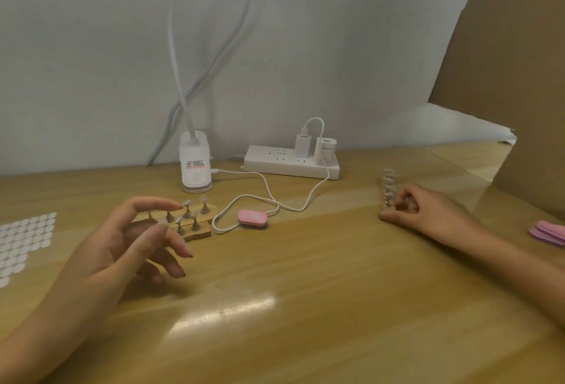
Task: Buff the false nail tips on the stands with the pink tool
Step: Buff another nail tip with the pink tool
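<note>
Two wooden stands (200, 232) lie side by side left of centre, with metal pegs carrying false nail tips (187, 204). My left hand (131, 240) hovers in front of and partly over them, fingers spread and relaxed, index fingertip next to a nail tip. The pink tool (253, 218), an oval buffer block, lies on the table just right of the stands, with no hand on it. Far right, my right hand (428, 212) curls its fingers round the near end of a third stand (387, 189) with a row of nail tips.
A white clip lamp base (195, 166) and a white power strip (290, 163) with plugs stand at the back. A white cable (269, 197) loops beside the pink tool. A sheet of white round stickers (24, 240) lies far left. Pink pads (550, 232) are stacked at the right edge.
</note>
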Action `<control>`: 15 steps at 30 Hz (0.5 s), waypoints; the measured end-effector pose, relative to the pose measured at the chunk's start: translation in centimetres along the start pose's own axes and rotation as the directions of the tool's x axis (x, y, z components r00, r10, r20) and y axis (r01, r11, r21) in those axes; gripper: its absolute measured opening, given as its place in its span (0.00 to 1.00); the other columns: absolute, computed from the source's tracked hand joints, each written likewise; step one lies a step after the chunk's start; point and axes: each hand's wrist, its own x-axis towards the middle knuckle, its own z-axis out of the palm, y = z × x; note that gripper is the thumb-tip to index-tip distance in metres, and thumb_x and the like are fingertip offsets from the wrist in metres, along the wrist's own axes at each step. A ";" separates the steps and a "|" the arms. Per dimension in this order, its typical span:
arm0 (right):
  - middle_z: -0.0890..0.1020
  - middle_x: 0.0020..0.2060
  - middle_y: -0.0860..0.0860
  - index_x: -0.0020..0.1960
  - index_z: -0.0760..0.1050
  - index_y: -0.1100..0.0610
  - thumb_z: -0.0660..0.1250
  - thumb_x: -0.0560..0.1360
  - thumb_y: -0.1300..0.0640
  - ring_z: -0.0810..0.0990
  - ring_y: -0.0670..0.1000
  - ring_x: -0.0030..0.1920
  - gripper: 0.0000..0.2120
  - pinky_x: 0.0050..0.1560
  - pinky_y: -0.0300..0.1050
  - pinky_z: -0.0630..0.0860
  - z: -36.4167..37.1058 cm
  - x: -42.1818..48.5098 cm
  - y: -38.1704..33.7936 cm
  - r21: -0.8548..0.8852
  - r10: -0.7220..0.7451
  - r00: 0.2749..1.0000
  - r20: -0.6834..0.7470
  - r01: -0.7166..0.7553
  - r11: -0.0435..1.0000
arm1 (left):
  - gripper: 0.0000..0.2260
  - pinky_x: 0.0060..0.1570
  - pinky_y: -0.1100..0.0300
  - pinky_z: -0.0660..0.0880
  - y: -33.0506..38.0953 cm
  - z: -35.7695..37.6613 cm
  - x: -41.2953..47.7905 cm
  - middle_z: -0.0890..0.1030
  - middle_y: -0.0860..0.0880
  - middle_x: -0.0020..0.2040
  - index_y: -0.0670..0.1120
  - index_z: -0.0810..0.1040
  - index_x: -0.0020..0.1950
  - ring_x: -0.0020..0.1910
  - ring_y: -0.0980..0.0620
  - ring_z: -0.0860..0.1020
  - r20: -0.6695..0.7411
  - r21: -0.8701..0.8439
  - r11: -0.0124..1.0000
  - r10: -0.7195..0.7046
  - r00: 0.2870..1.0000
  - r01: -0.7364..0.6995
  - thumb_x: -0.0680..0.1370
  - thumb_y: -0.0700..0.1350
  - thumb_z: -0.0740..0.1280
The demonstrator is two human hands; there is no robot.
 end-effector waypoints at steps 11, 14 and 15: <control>0.73 0.43 0.45 0.69 0.72 0.42 0.68 0.79 0.49 0.71 0.41 0.43 0.19 0.46 0.39 0.68 1.7 0.7 -3.0 0.100 -0.386 0.921 0.041 0.381 0.919 | 0.29 0.30 0.60 0.80 0.7 -0.2 -0.1 0.85 0.43 0.43 0.61 0.79 0.60 0.36 0.43 0.84 0.022 0.010 0.998 -0.060 0.998 0.060 0.65 0.75 0.70; 0.72 0.44 0.43 0.68 0.73 0.42 0.66 0.79 0.47 0.70 0.41 0.44 0.18 0.52 0.44 0.69 2.1 1.3 -3.6 0.047 -0.426 0.904 0.032 0.424 0.904 | 0.23 0.30 0.60 0.80 0.8 -0.1 -0.3 0.85 0.43 0.43 0.61 0.79 0.60 0.36 0.43 0.84 0.006 0.041 0.996 -0.080 0.997 0.079 0.71 0.71 0.70; 0.72 0.45 0.42 0.69 0.73 0.42 0.65 0.80 0.45 0.69 0.41 0.45 0.18 0.54 0.45 0.68 2.3 1.6 -3.7 0.008 -0.433 0.901 0.035 0.433 0.902 | 0.17 0.29 0.60 0.80 0.6 -0.1 -0.3 0.85 0.43 0.43 0.60 0.79 0.60 0.36 0.43 0.84 0.002 0.043 0.996 -0.075 0.997 0.075 0.75 0.66 0.69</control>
